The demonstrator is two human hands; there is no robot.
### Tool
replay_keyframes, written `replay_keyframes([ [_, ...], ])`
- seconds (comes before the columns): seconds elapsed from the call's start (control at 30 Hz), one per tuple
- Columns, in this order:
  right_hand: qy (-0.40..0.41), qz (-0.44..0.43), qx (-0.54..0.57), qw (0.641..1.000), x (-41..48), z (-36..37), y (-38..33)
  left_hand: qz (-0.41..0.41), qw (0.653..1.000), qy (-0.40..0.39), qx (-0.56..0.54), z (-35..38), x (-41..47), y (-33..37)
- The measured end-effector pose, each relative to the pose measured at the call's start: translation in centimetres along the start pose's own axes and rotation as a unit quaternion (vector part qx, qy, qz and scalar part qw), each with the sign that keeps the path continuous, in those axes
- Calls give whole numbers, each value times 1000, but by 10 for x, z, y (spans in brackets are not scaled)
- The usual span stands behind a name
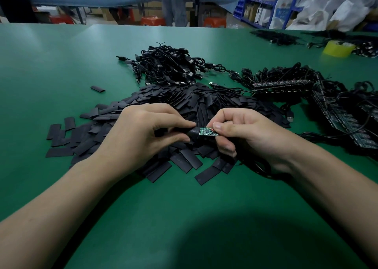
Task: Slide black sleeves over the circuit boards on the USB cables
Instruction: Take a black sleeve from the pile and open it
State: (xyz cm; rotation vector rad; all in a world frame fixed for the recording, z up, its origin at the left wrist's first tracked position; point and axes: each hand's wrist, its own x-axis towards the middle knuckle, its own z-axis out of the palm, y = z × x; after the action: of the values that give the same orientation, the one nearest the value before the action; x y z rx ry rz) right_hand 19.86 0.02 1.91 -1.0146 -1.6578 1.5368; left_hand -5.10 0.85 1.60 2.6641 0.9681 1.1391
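Two grips: left hand [143, 129] pinches black sleeve [193, 134], right hand [251, 131] pinches circuit board [207, 131], sleeve partly over board.

Both arms are bare from the near edge of the view up to the fingertips. The left forearm [61, 197] enters from the near left, broad and smooth, and narrows toward the wrist. The right forearm [327, 176] enters from the near right, likewise uncovered. The left hand [143, 129] and right hand [251, 131] have slim fingers with short, neatly trimmed nails — the right thumbnail [217, 126] shows plainest, cut square.
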Motion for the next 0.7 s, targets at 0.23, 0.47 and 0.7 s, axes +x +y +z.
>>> replay_keyframes([
  [0.23,12,-42,-104,994,-1,8,-2,-26,999,-6,-26,4,0,5],
  [0.47,11,-51,-111,992,-3,11,-5,-35,999,-5,-37,10,0,10],
  [0.7,91,-144,-178,969,-4,11,-8,-100,989,43,-101,12,3,9],
])
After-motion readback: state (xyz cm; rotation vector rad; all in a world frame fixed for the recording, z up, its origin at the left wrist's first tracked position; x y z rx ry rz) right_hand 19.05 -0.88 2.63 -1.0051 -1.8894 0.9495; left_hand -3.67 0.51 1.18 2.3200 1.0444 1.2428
